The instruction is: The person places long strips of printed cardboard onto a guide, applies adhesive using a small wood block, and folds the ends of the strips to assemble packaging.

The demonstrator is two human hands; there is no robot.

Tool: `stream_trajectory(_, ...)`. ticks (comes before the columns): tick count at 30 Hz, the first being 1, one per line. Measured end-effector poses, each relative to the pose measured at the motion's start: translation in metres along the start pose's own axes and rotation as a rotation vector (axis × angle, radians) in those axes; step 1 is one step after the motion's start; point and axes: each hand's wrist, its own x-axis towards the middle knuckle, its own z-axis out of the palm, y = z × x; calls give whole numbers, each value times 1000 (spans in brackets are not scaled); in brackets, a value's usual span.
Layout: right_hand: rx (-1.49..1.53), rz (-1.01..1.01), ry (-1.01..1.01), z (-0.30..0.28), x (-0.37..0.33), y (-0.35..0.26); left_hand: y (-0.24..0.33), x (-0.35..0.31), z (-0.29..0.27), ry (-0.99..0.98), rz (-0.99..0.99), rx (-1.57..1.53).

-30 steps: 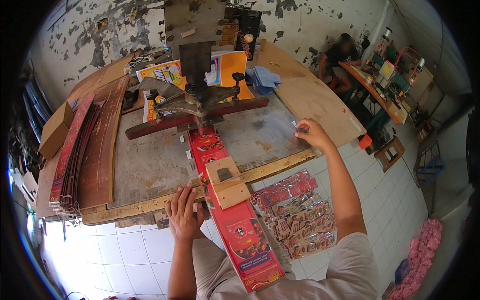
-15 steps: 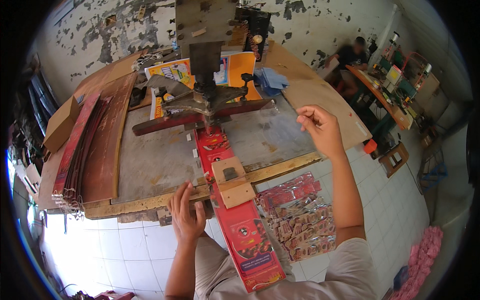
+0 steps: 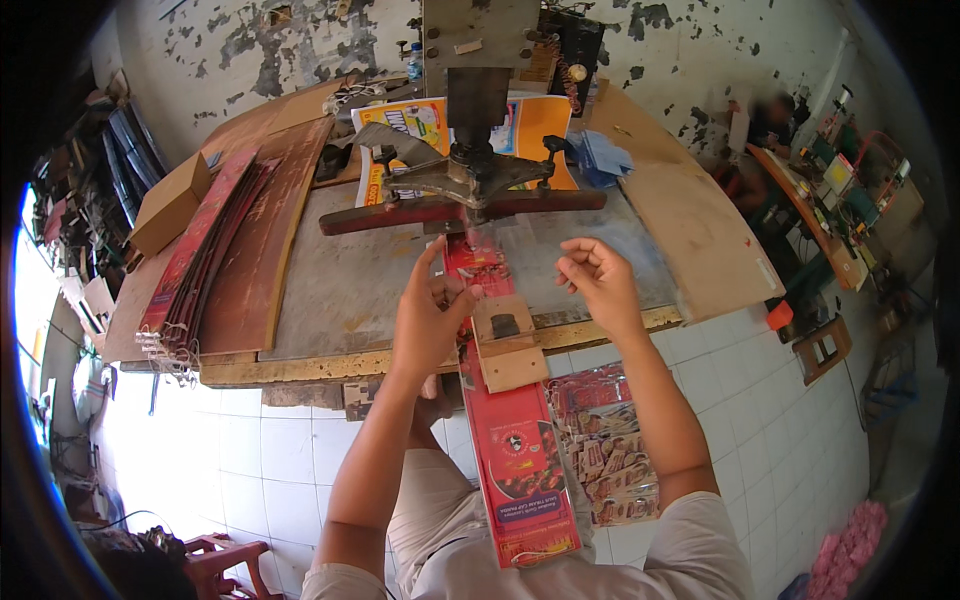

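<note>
Red printed strip point(image 3: 505, 400) now has the left hand point(image 3: 428, 318) on it, moved up from the bench edge, fingers loosely open; right hand point(image 3: 598, 282) came back from the far side, half curled, holding nothing.

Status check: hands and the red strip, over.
Left hand on red strip beside wooden guide. Right hand empty, curled over bench. Press ahead.

In the middle of the frame the long printed strip point(image 3: 515, 450) is red with black and yellow marks. The small wooden block point(image 3: 505, 342) on it is pale tan. At upper centre the poster point(image 3: 530, 125) is orange and yellow. The wall point(image 3: 260, 50) is grey-white with dark peeling patches.
</note>
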Motion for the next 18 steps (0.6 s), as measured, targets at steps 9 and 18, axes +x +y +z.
stream_trajectory(9,-59,106,-73,2,-7,41,-9,0,-14,-1,-58,232)
stream_trajectory(18,-463,-197,-117,2,-35,19,1,-39,-17,101,175,638)
